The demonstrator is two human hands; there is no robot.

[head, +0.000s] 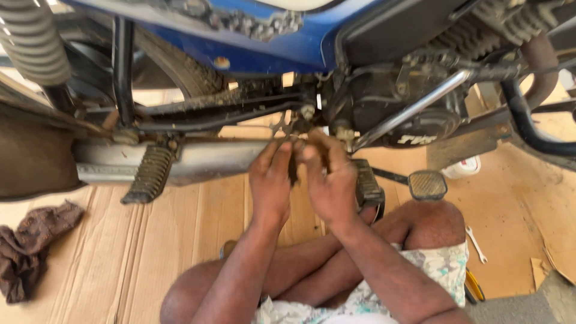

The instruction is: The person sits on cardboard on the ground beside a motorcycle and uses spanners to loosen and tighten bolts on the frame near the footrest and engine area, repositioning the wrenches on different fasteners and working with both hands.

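Working close together under the blue motorcycle [270, 48], the left hand [271, 180] and right hand [329, 183] pinch 1 small dark part [294, 168], fingers curled shut on it, beside the footpeg mount [300, 123]. I judge fitting is underway; aligning needs steady fingers.

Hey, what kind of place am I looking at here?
Likely an informal roadside or yard motorcycle repair spot. A blue motorcycle stands over flattened cardboard on the ground, a spanner and an oily rag lie nearby, and both hands work at its underside.
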